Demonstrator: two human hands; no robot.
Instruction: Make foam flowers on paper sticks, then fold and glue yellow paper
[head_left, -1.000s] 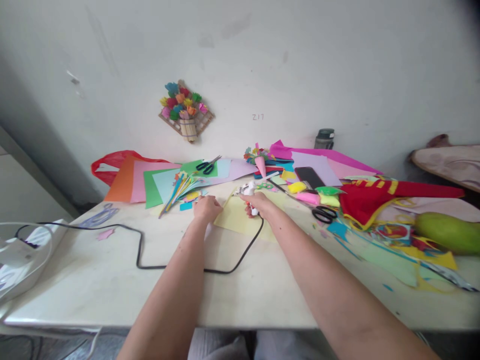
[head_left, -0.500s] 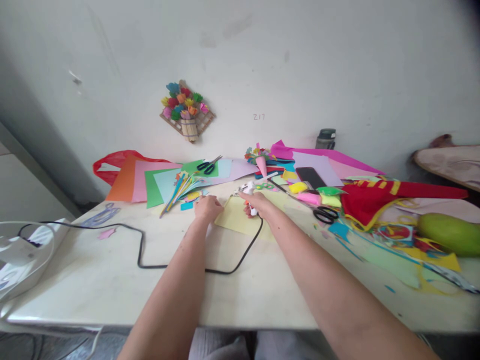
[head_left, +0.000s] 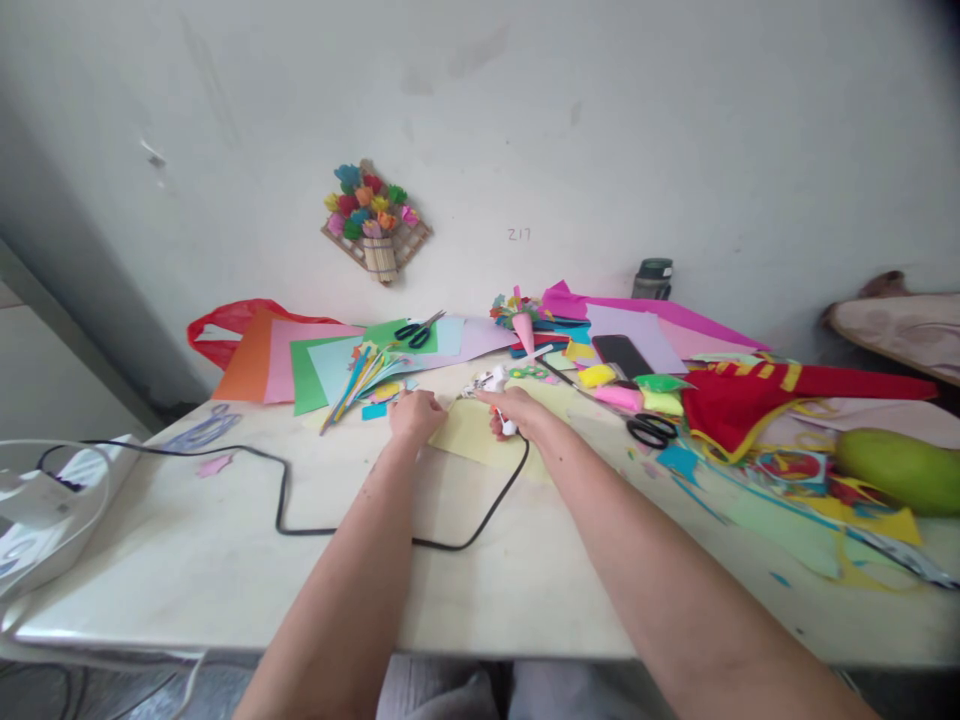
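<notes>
My right hand [head_left: 514, 408] is wrapped round a white hot glue gun [head_left: 493, 378] with an orange trigger. The gun's metal nozzle end points left, over a sheet of pale yellow paper [head_left: 469, 438] lying on the table. From its grip a black cord [head_left: 469, 545] loops across the tabletop toward the left. My left hand [head_left: 415, 414] is at the sheet's left edge, fingers curled together; anything between them is hidden. Close by on the left lie a small blue paper piece [head_left: 373, 411] and a bundle of coloured paper strips [head_left: 356, 385].
Coloured paper sheets [head_left: 274, 360] line the back, with scissors [head_left: 420, 331] on them. A pink paper cone of flowers [head_left: 523, 328], phone [head_left: 622, 354], black-handled scissors [head_left: 651, 430], red cloth [head_left: 731, 405] and green fruit [head_left: 896, 465] are to the right. A power strip [head_left: 45, 510] sits at left.
The glue gun's nozzle end has shifted very slightly left in my right hand. My left hand is almost unchanged, and the paper has stayed in place.
</notes>
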